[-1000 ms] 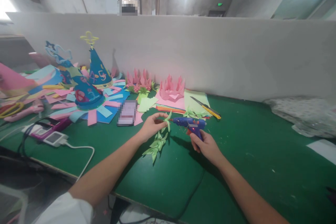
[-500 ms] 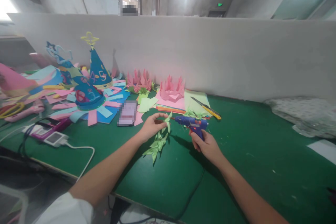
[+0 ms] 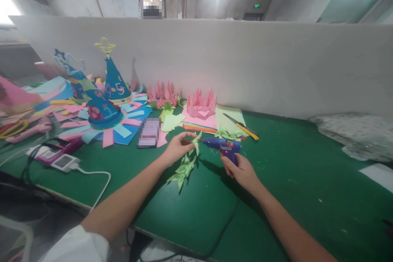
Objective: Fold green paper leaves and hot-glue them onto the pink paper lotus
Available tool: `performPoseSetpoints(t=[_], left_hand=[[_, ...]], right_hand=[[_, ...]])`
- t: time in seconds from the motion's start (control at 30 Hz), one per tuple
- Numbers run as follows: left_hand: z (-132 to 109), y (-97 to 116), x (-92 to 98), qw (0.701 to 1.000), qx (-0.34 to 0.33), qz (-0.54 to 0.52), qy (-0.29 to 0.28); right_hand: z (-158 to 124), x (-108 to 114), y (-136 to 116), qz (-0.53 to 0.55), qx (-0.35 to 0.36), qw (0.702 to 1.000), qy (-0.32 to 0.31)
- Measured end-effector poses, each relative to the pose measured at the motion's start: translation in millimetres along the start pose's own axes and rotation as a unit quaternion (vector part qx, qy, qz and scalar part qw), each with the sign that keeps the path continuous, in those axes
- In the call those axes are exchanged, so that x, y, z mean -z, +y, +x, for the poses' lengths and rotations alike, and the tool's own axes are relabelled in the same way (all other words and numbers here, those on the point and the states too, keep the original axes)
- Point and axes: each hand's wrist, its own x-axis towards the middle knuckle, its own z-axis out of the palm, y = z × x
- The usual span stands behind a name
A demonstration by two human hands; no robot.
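My left hand [image 3: 177,146] pinches a small green paper leaf piece [image 3: 195,141] above the green table [image 3: 301,180]. My right hand [image 3: 241,170] grips the handle of a blue glue gun [image 3: 221,145], whose nozzle points left at the leaf piece. Its red light is on. A string of joined green paper leaves [image 3: 183,168] lies on the table just below my left hand. More green leaf pieces [image 3: 227,133] rest behind the glue gun.
Pink paper flowers [image 3: 201,105] and coloured paper sheets stand by the white partition. A yellow utility knife [image 3: 242,127], a phone [image 3: 149,132], blue cone hats [image 3: 102,108], paper strips, scissors [image 3: 12,127] and a white adapter with cable [image 3: 66,162] lie to the left. A plastic bag [image 3: 353,131] sits right.
The glue gun shifted slightly right and back left again toward the leaf piece. My left hand has stayed in place.
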Motion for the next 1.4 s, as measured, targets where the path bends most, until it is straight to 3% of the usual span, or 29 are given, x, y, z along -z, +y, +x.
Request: performPoseSetpoints(t=[0.33,1.03,1.4], left_hand=[[0.8,-0.6,0.9,0.999,-0.034,0.015,-0.004],[1.1,1.3,1.0,0.999,-0.038,0.004,-0.009],[1.4,-1.9,1.4,1.0,-0.001,0.02,0.009]], right_hand=[[-0.2,0.0,-0.5,0.011,0.001,1.0,0.015],[0.3,-2.1,-0.4,0.035,-0.014,0.999,0.037],[-1.2,-0.8,2.1,-0.056,0.029,0.996,0.056]])
